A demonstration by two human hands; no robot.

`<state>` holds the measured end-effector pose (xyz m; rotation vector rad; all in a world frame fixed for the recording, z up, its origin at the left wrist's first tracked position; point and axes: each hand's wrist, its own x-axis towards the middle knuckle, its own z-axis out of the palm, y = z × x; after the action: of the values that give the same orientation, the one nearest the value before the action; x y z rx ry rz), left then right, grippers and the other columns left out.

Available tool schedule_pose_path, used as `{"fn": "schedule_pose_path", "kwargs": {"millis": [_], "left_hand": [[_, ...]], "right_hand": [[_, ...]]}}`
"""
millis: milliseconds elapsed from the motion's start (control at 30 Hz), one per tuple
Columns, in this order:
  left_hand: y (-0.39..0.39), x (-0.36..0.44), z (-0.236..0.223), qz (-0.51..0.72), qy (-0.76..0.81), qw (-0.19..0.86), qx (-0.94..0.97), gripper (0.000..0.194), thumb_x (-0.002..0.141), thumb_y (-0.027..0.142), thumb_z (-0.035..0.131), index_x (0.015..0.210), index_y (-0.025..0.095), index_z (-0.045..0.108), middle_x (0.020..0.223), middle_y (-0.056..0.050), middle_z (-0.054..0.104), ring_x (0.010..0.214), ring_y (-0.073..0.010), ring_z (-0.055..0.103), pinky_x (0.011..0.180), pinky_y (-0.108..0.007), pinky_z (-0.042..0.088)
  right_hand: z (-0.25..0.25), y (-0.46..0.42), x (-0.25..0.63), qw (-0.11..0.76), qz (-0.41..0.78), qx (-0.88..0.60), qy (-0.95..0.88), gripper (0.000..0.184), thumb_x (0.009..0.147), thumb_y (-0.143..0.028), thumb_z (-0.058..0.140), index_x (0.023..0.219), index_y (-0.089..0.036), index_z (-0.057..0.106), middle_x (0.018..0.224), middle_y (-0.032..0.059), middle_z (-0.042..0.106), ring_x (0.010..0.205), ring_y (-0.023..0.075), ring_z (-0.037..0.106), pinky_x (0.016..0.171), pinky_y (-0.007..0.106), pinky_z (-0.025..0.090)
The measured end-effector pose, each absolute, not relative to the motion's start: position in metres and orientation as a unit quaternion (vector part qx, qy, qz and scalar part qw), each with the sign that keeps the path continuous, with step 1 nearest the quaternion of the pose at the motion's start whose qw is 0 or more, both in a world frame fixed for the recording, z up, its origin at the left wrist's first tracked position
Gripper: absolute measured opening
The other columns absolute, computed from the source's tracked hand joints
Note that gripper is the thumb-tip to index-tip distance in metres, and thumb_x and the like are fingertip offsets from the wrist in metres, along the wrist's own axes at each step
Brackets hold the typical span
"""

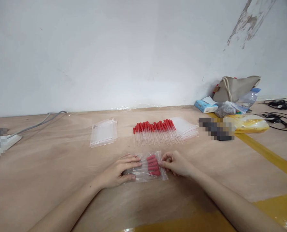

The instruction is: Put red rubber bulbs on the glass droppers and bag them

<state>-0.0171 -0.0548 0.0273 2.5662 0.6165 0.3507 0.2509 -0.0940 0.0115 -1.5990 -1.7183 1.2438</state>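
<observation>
A clear zip bag lies flat on the wooden table in front of me. Inside it are several glass droppers with red rubber bulbs, bulbs toward the right, side by side. My left hand rests on the bag's left part, fingers stretched out over the glass tubes. At the bag's right edge, by the zip strip, my right hand pinches the plastic between thumb and fingers. Just beyond the bag, a row of loose red-bulbed droppers lies with tips toward me.
Behind left is a stack of clear zip bags; another stack of bags lies right of the loose droppers. Farther right are a blue box, a yellow packet, a grey bag and black cables. A grey cable runs at left.
</observation>
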Motion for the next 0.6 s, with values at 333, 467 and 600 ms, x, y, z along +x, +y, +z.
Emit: {"fn": "schedule_pose_path", "kwargs": {"millis": [333,467,600], "left_hand": [[-0.018,-0.071,0.046,0.127,0.434,0.131,0.882,0.024,0.077,0.032,0.053,0.097,0.026,0.063,0.112,-0.006,0.056,0.104,-0.0258,0.049,0.089,-0.04,0.035],[-0.024,-0.067,0.04,0.144,0.571,0.159,0.792,0.044,0.062,0.052,0.061,0.093,0.02,0.058,0.089,-0.006,0.058,0.081,-0.0234,0.054,0.07,-0.032,0.042],[-0.021,-0.069,0.03,0.142,0.578,0.276,0.755,0.055,0.043,0.049,0.073,0.085,0.019,0.055,0.071,0.001,0.052,0.063,-0.0168,0.05,0.054,-0.024,0.037]], "right_hand": [[0.016,-0.102,0.261,0.224,0.516,-0.48,-0.673,0.03,0.071,-0.042,0.059,0.081,-0.014,0.061,0.06,-0.0005,0.056,0.052,0.0078,0.047,0.046,0.018,0.034],[0.015,-0.099,0.263,0.23,0.531,-0.484,-0.656,0.031,0.07,-0.043,0.059,0.082,-0.014,0.06,0.06,0.0003,0.057,0.052,0.008,0.049,0.045,0.018,0.034],[0.013,-0.099,0.265,0.22,0.547,-0.491,-0.641,0.033,0.07,-0.045,0.058,0.084,-0.015,0.059,0.06,-0.0003,0.057,0.045,0.0058,0.044,0.038,0.016,0.031]]}}
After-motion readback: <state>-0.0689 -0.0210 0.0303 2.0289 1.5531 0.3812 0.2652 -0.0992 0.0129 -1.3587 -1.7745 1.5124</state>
